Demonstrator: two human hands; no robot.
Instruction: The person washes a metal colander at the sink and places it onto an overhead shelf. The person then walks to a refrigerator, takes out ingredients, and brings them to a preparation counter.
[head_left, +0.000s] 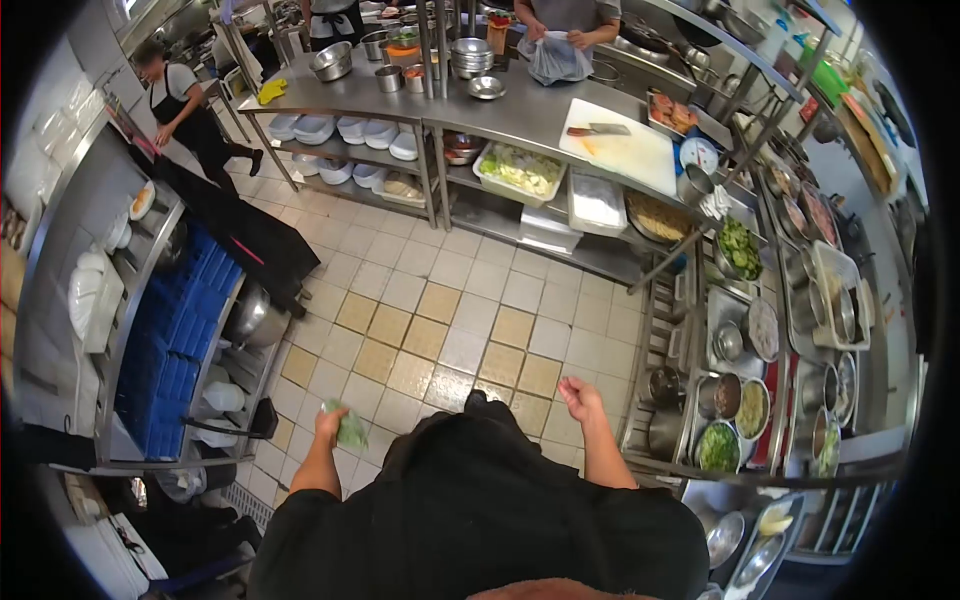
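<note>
My left hand (329, 424) is closed around a pale green, crumpled bundle (353, 432), which hangs beside its fingers above the tiled floor. Whether the bundle is a thin bag, a cloth or leafy greens cannot be made out. On the other side of my body, my right hand (580, 398) is held out with the fingers curled in, and nothing shows in it. It is apart from the metal counter with food pans to its right.
Ahead runs a steel table (510, 115) with a white cutting board (618, 145) and a knife (598, 130). Blue crates (185, 300) fill a rack at left. Pans of cut greens (719, 447) line the right counter. A person (190, 110) in an apron stands far left; others work behind the table.
</note>
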